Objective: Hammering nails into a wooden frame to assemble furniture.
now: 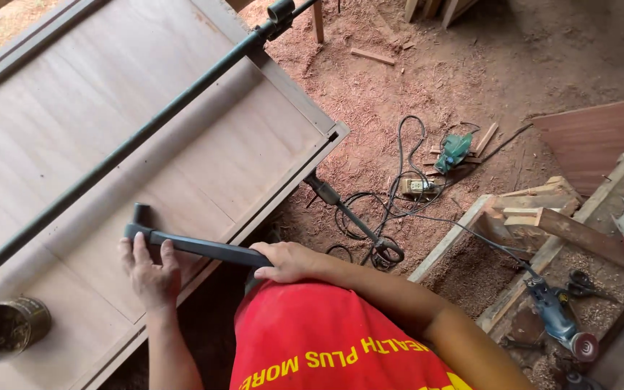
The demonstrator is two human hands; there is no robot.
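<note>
Head view, looking down. Person in a red shirt (326, 339) stands at the edge of a large flat brown plywood panel with a raised wooden frame (110, 123).

Both hands are on a dark grey hammer with a long straight handle (196, 247). It lies nearly flat across the panel's near edge, head to the left, handle running right and slightly down.

Left hand (152, 274): palm on the panel just below the hammer's head, fingers extended upward and touching the handle near the head. Fingers are flat and fairly spread, resting against the handle, not wrapped around it.

Right hand (290, 261): closed around the handle's far end, fingers curled over it, just off the panel's edge above the shirt. Looks like a full grip, though the underside of the hand is hidden.

On the panel:
- long dark green metal bar clamp (139, 133) runs diagonally from lower left to the top, its head at the upper corner.
- round rusty metal tin, open top (5, 327), sits at the lower left, well apart from the hands.

Off the panel, on red sawdust-covered ground (399, 79):
- second dark clamp end (348, 217) pokes out below the panel corner.
- tangle of black cable (399, 188) leading to a beige socket block (417, 186).
- small green power tool (455, 150) near the socket block.
- blue power tool with a round disc (557, 318) at the lower right, among wooden offcuts (543, 209).
</note>
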